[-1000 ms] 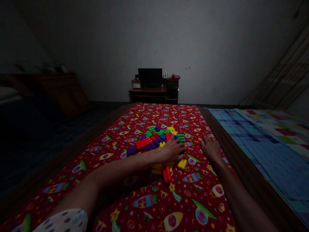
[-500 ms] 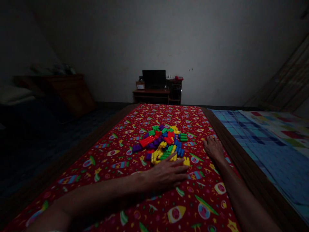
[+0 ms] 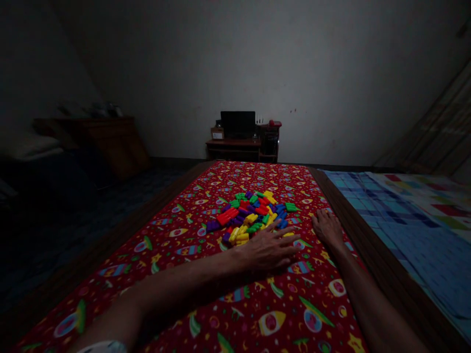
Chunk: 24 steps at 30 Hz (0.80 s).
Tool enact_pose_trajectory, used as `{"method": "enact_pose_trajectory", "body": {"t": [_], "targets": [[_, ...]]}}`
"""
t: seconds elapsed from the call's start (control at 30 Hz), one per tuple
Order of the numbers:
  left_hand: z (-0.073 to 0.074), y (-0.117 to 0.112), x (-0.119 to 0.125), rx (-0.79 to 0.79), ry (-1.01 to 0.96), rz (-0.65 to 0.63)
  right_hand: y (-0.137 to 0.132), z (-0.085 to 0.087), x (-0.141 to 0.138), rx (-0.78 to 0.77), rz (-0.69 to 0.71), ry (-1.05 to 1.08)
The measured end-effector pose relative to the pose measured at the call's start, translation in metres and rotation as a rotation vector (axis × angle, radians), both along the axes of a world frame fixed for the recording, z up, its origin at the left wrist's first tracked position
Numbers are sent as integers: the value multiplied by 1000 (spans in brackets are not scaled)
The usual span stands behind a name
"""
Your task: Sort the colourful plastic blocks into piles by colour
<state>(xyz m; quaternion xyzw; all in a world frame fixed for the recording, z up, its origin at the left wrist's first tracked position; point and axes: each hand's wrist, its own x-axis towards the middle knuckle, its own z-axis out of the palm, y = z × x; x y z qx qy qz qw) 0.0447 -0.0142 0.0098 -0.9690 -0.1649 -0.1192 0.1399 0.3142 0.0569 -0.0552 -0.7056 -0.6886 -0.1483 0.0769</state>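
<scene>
A loose heap of plastic building blocks (image 3: 245,214) in red, yellow, green, blue and purple lies on the red patterned cloth (image 3: 206,299). My left hand (image 3: 270,250) reaches across the near side of the heap, palm down with its fingers spread, and hides some of the blocks. It touches the nearest ones, and no block is seen held in it. To the right of the heap, my right hand (image 3: 327,227) rests flat on the cloth by its right edge, fingers outstretched and apart from the blocks.
The cloth covers a long brown-edged surface (image 3: 344,211). Beyond it a small desk (image 3: 233,146) carries a monitor (image 3: 238,123) against the wall. On the right lies blue checked bedding (image 3: 382,211); a wooden cabinet (image 3: 110,142) stands at the left.
My left hand has moved right and slightly forward along the heap's near side, and the blocks there have shifted. My right hand stays in place on the cloth. The view has tilted slightly.
</scene>
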Motion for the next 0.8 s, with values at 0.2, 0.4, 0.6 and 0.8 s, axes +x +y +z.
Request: {"method": "enact_pose_trajectory", "body": {"t": [0.2, 0.4, 0.6, 0.8], "targets": [[-15, 24, 4, -67, -11, 263, 2, 0, 1, 4, -5, 12], [-7, 11, -33, -46, -24, 335, 6, -4, 3, 22, 8, 3], [4, 16, -77, -124, -261, 412, 4, -6, 4, 49, 24, 1], [-8, 70, -148, -179, -731, 695, 3, -8, 7, 73, 71, -23]]}}
